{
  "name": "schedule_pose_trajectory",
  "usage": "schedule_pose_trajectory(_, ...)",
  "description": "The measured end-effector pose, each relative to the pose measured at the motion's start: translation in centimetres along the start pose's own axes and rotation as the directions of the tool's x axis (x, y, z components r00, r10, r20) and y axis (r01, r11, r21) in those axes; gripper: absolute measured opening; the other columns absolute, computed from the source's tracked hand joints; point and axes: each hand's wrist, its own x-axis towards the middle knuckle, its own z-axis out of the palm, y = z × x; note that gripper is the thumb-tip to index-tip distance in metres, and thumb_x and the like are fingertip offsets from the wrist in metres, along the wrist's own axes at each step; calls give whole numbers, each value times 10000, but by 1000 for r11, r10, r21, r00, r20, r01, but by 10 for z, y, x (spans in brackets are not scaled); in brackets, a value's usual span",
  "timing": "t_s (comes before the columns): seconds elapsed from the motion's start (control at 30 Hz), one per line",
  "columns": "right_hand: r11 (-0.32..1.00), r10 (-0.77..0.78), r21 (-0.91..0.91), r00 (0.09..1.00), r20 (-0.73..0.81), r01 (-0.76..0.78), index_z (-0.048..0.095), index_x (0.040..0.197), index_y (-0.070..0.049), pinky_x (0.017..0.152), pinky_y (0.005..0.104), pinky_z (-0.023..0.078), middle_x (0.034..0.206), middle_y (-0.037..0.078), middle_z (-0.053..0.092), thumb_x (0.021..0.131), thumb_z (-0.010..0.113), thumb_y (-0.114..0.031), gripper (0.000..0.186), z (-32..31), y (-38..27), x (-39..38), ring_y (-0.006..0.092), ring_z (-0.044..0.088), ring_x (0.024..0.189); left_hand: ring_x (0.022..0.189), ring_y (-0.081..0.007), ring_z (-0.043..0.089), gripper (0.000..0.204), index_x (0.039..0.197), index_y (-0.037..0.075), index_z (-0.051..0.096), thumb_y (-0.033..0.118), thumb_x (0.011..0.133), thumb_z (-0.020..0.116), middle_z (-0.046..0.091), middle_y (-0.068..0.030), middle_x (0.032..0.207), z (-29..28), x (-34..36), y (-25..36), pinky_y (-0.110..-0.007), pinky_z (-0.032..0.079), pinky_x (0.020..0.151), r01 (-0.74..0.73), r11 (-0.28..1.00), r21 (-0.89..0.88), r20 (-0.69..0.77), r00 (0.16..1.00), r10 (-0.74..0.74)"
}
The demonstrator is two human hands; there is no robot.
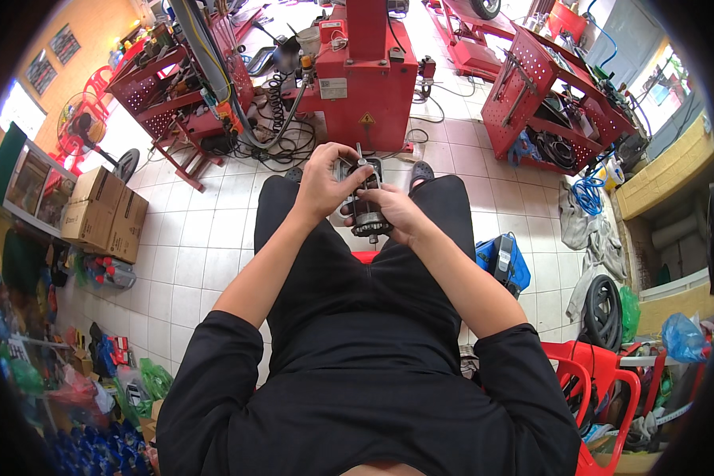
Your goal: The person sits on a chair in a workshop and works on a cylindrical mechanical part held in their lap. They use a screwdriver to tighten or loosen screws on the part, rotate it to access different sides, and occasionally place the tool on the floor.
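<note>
A dark metal shaft assembly (370, 226) is held up above my lap, between my knees. Its lower end carries a toothed ring with a short stub below it, and a thin rod sticks up at the top. My left hand (325, 178) is closed at its upper left side, thumb pressed across near the top. From the right, my right hand (397, 210) grips the middle of the body, fingers wrapped round it. The fingers of both hands hide much of the middle, so I cannot make out its exact kind.
Ahead stands a red machine (365, 87) with cables and hoses at its foot. Red tool carts flank it, one at the left (159, 95) and one at the right (539, 103). Cardboard boxes (107, 214) are at the left. A blue bag (506, 266) lies beside my right leg; a red chair (603, 381) is behind it.
</note>
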Motion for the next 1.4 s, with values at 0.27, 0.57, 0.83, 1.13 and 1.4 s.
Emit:
schedule_pose_trajectory(0.27,999,10,-37,1000,1,-10,439,1065,-18,357,318,454,882,143,654,927,441,-165,201,-3,4,2,253,684,714,872,-205,574,197,847,18,671,134,713,759,634,-84,849,1,0,3,-304,438,774,-35,999,33,-13,999,36)
schedule_pose_trajectory(0.57,999,42,2,999,16,-42,423,1085,-17,383,307,464,905,160,659,927,395,-154,210,-5,4,4,259,683,708,824,-144,590,197,870,20,674,133,729,752,642,-62,840,5,-4,-3,-279,443,750,84,993,-78,-14,996,-86)
schedule_pose_trajectory(0.83,1000,3,3,1000,0,-3,435,1081,-8,437,324,510,912,171,655,926,436,-129,197,8,-5,-6,265,683,715,807,-162,598,221,949,24,679,134,762,721,617,-65,855,-2,2,-1,-280,459,733,31,978,-207,73,997,-16)
schedule_pose_trajectory(1.13,999,47,15,997,56,-48,424,1097,-2,345,310,450,910,166,653,930,395,-153,228,-1,1,0,260,681,730,745,-130,584,188,883,11,682,105,731,740,627,-49,795,-5,2,-6,-261,448,687,87,975,-205,119,991,-63)
schedule_pose_trajectory(1.4,998,28,-56,999,23,-27,426,1098,-4,419,311,496,911,159,640,928,424,-152,225,4,-1,-4,262,681,742,692,-108,572,227,774,7,640,129,671,801,604,-42,736,2,-2,-11,-251,448,637,135,964,-229,28,991,-132)
